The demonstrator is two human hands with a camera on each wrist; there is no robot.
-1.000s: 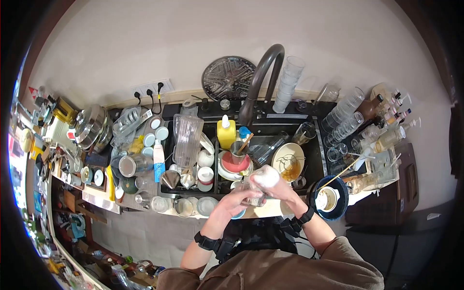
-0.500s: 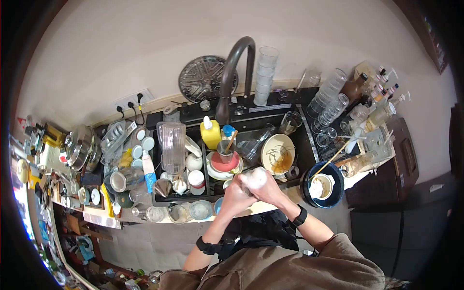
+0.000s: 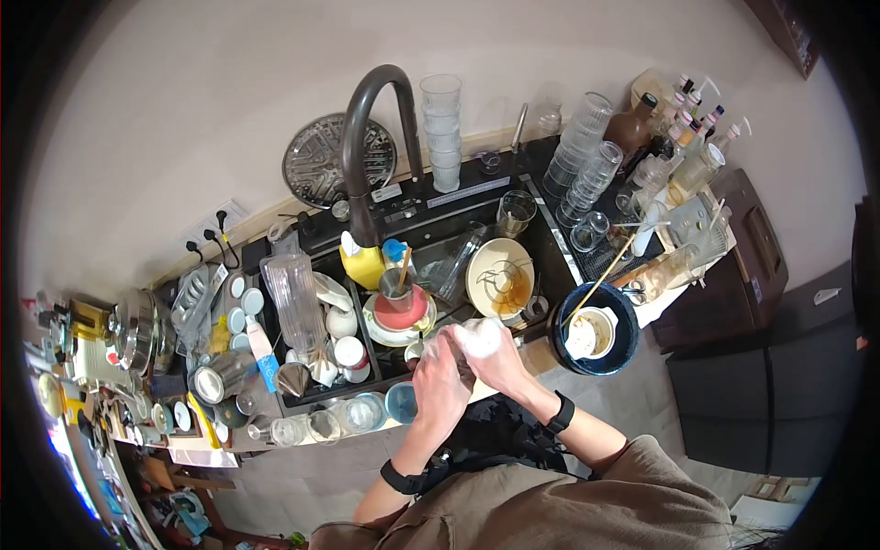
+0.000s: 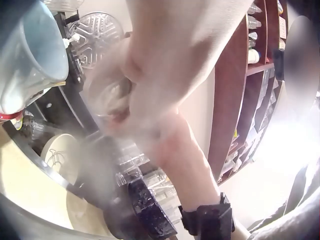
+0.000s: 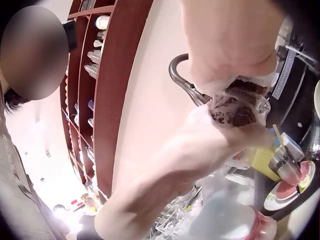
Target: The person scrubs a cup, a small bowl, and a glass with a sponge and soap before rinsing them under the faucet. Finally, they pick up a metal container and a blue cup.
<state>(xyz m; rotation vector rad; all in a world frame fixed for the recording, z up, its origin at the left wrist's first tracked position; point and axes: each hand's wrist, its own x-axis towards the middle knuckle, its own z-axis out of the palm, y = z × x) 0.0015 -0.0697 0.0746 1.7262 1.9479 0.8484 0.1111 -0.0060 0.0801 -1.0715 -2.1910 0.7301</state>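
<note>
My left hand (image 3: 440, 383) grips a clear glass (image 5: 234, 111), which shows in the right wrist view streaked with suds between the two hands. Pressed close beside it, my right hand (image 3: 500, 365) holds a foamy white wad (image 3: 478, 337) against the glass. I cannot tell whether the wad is a sponge or a cloth. Both hands are above the sink's front edge, and they hide most of the glass in the head view. Just behind them in the sink are a pink bowl (image 3: 401, 313) on stacked plates and a cream bowl (image 3: 486, 291) with a whisk-like wire in it.
A dark faucet (image 3: 356, 147) arches over the sink, near a yellow bottle (image 3: 363, 269). Right of the hands stands a dark bucket (image 3: 620, 350) with a white cup inside. Several glasses, with a blue cup (image 3: 401, 403), line the front edge; stacked glasses (image 3: 442, 137) stand behind.
The head view has swung, so the sink now sits tilted and further left. The hands have drawn together around the glass, which showed more plainly a second ago. White foam stays at the right hand.
</note>
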